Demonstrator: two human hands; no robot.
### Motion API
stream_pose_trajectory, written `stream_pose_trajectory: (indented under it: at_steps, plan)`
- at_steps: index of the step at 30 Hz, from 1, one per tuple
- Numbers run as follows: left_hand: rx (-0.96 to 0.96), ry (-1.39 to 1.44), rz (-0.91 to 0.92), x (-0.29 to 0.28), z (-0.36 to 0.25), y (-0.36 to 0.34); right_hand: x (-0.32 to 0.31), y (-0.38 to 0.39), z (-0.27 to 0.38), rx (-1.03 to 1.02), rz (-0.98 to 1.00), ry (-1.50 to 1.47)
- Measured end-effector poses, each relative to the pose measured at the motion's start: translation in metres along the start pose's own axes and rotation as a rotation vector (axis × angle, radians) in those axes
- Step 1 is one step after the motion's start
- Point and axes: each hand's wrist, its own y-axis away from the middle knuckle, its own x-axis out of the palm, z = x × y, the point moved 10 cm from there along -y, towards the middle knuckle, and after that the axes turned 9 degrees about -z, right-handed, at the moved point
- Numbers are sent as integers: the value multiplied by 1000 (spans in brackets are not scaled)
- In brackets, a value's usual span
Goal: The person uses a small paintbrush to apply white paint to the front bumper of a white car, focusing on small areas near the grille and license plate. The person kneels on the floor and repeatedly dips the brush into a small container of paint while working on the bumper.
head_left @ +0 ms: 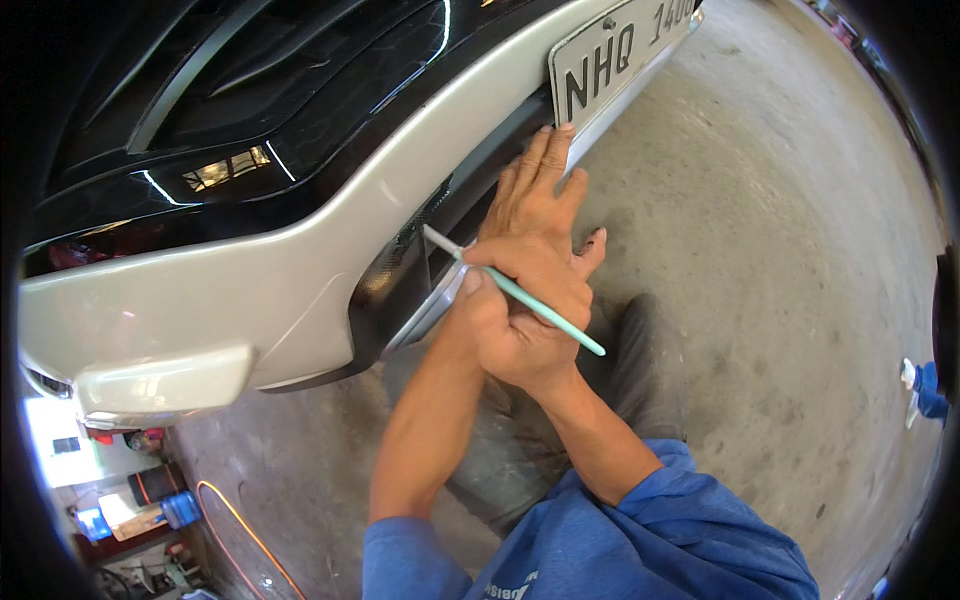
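Note:
A slim paintbrush (545, 310) with a mint-green handle is pinched between the thumb and fingers of my right hand (528, 338). Its pale tip points up and left, at the dark textured trim (395, 270) in the lower part of a car's pearl-white bumper (300, 245); whether it touches, I cannot tell. My left hand (535, 212) lies beneath the right one, palm toward the bumper, fingers stretched out and slightly spread. Its fingertips reach the lower edge of the license plate (610, 75). My right hand rests across my left wrist, hiding part of it.
Glossy black grille panels (230, 160) rise above the bumper. Grey concrete floor (770, 280) lies to the right, with a blue-and-white object (928, 388) at the far edge. At lower left, an orange hose (240, 525) runs on the floor near shelves with blue containers (180, 509).

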Motion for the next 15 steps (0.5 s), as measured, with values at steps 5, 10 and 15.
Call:
stream_pose_trajectory:
  at_steps: [5, 10, 15]
  plan:
    - [-19, 27, -10, 0, 2, 1, 4, 3, 3, -14, 56, -24]
    - [-12, 41, -15, 1, 3, 1, 11, 4, 8, -70, 127, -39]
    - [-9, 49, -24, 0, 3, 1, 15, 6, 11, -102, 143, -18]
